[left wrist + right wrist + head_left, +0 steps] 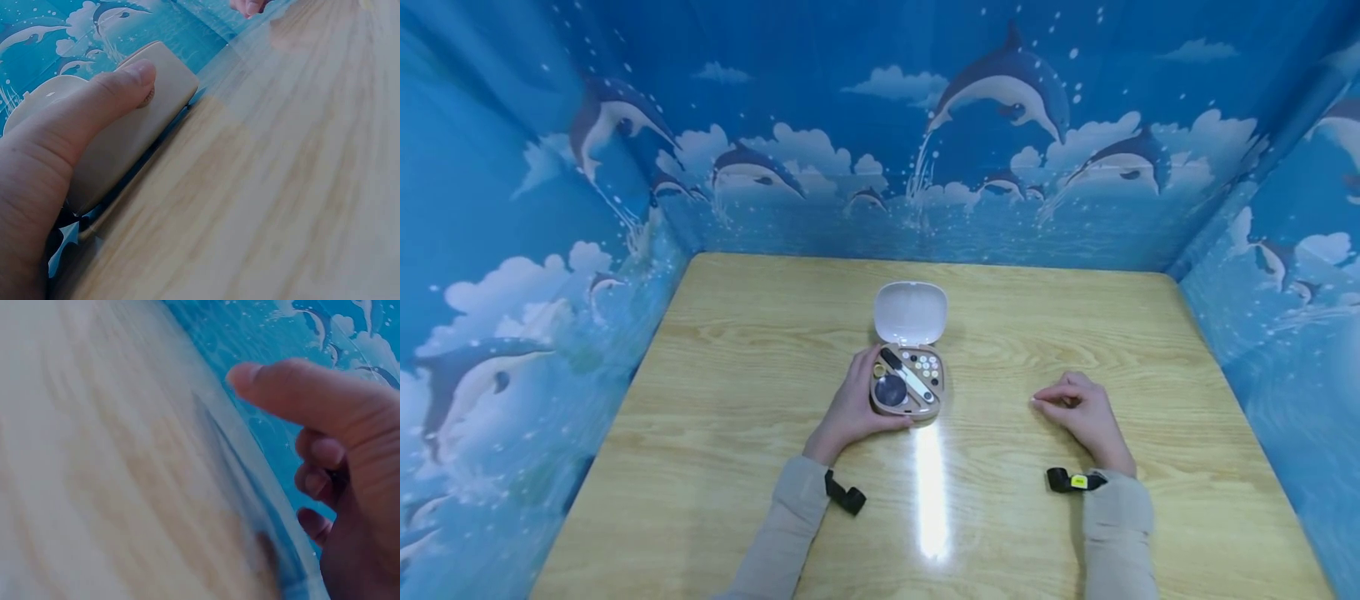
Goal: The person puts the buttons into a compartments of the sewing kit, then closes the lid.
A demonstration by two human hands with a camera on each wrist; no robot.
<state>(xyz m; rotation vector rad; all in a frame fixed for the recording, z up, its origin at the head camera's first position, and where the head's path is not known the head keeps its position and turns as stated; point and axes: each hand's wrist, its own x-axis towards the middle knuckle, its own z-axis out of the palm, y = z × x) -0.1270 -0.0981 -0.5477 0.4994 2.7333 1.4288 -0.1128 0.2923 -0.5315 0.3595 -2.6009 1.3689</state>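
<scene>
A small beige case (942,392) stands on the table with its pale lid (911,312) raised at the back. My left hand (855,406) grips it from the left, fingers along the far side and thumb at the front. In the left wrist view the thumb presses the case's front wall (164,87). Inside lie a black-and-white slim tool (913,383), a dark round piece (891,390), a gold ring-like piece (878,369) and several white and black buttons (926,365). Right of the case, my right hand (1084,411) has curled fingers, thumb and index tips together; whether they pinch something tiny cannot be told.
The wood-grain table (760,333) extends around both hands. Blue dolphin-print curtains (865,133) enclose its back and sides. A black wrist strap with a camera sits on each wrist. A bright light reflection lies in front of the case.
</scene>
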